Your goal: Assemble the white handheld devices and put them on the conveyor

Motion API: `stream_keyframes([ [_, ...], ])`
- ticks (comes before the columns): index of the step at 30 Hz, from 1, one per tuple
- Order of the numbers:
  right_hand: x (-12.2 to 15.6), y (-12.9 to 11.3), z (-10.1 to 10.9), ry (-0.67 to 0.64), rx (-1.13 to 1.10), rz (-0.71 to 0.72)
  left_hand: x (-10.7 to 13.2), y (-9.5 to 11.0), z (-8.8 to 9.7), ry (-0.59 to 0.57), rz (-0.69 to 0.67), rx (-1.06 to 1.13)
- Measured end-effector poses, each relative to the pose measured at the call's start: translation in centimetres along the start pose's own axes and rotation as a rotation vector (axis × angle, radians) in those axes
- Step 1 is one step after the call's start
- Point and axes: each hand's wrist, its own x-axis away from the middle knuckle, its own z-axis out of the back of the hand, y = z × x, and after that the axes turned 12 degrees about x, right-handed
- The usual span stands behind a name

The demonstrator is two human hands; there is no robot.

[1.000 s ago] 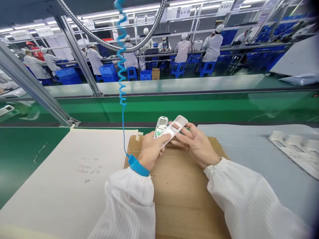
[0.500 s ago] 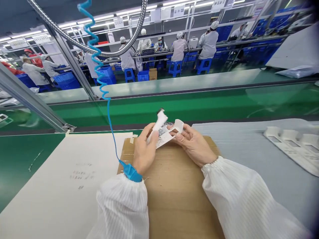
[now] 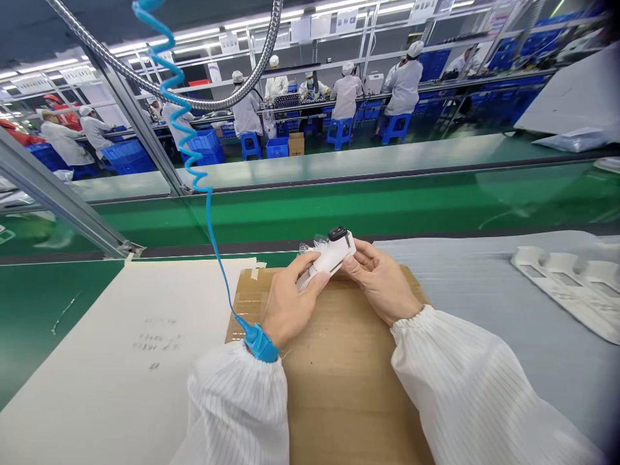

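Note:
My left hand is closed on a small white plastic part, thumb and fingers pinching its lower end. A black rounded piece caps its upper right end. My right hand pinches a white piece at that same end; this looks like the edge of a white bracket, mostly covered by the white part. Behind them sticks up some clear plastic. Whether the two white pieces are joined, I cannot tell. A blue wrist strap with a coiled cord is on my left wrist.
Beneath my hands lies a brown cardboard sheet. White paper with faint writing is on the left. Several white moulded parts lie on grey foam at right. Beyond the green belt, several people sit at another line.
The white part in my left hand has tipped down to the right, over the bracket. Its black end now sits by my right fingertips. My right hand has barely moved.

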Motion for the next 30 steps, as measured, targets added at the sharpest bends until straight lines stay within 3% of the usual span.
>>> stream_keyframes([
  [5, 0.1, -0.2, 0.0, 0.055, 0.000, -0.044, 0.2, 0.3, -0.7, 0.068, 0.015, 0.008],
  [14, 0.3, -0.5, -0.3, 0.052, -0.004, -0.033, 0.0, -0.1, -0.9, 0.135, 0.100, 0.242],
  [19, 0.3, -0.2, -0.4, 0.016, -0.011, -0.027, 0.1, 0.2, -0.9, 0.175, 0.092, 0.195],
  [24, 0.5, -0.8, -0.8, 0.023, -0.068, -0.083, 0.6, 1.1, -1.2, 0.027, -0.012, -0.012],
  [30, 0.8, -1.8, -1.1, 0.055, -0.401, -0.351, 1.6, 1.2, -2.5, -0.203, -0.051, -0.410],
])
